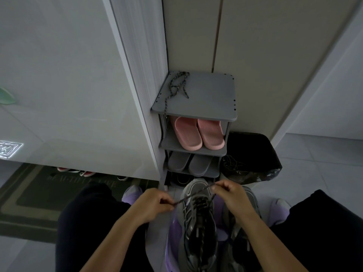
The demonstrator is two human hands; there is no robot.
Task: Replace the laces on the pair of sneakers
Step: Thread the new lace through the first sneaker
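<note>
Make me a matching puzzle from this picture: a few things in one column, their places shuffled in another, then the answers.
Things
1. twisted grey speckled lace
2. pink rubber slippers
3. grey slippers
4. dark thin lace of the grey mesh sneaker

Places
A. pinched between the left hand and the right hand
B. third level down of the grey plastic shoe rack
C. the rack's top board, one end hanging over the edge
D. the rack's second level

Pairs: 1-C, 2-D, 3-B, 4-A
</note>
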